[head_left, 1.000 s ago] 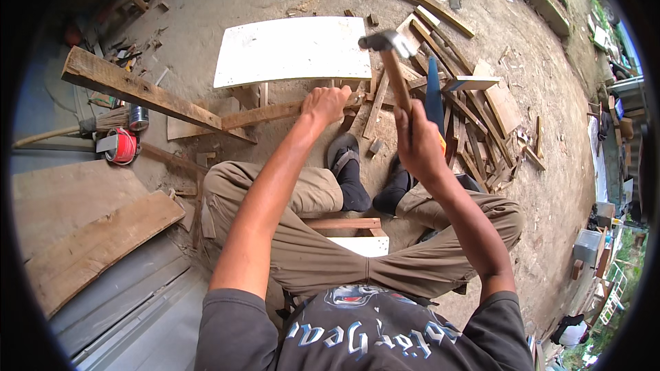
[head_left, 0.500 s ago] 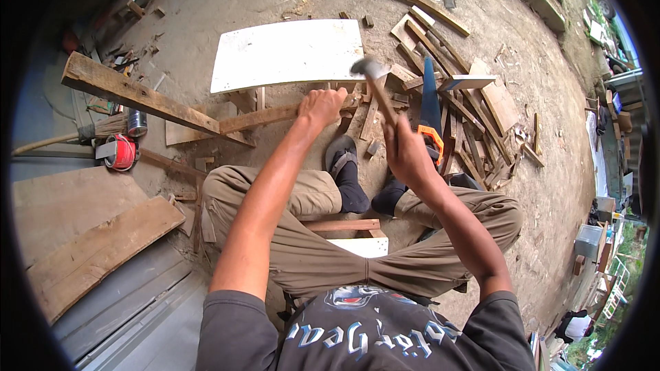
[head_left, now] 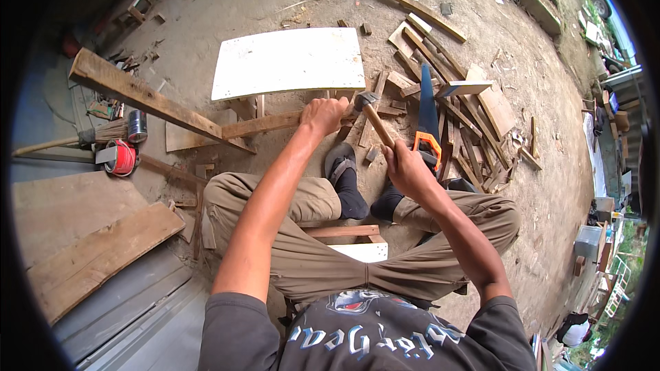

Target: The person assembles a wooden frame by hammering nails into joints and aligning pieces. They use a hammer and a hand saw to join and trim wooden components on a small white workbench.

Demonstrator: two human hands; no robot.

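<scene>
My right hand (head_left: 410,170) is wrapped round the wooden handle of a hammer (head_left: 375,118). Its metal head is down at the end of a wooden bar (head_left: 265,124), close beside the fingers of my left hand (head_left: 323,116). That left hand is closed over the bar; whether a nail is there, I cannot make out. The bar belongs to a low frame joined at the left to a long slanting plank (head_left: 137,96). A white board (head_left: 289,62) lies just beyond, on wooden supports.
A handsaw (head_left: 427,106) with an orange handle leans by a heap of wood offcuts (head_left: 467,124) at the right. To the left are a red spool (head_left: 122,158), a can (head_left: 137,126) and a brush (head_left: 106,132). A loose plank (head_left: 110,254) lies at the lower left.
The hammer head has come down from above, near the white board's corner, to the bar's end. My right hand has lowered with it; my left hand has stayed on the bar.
</scene>
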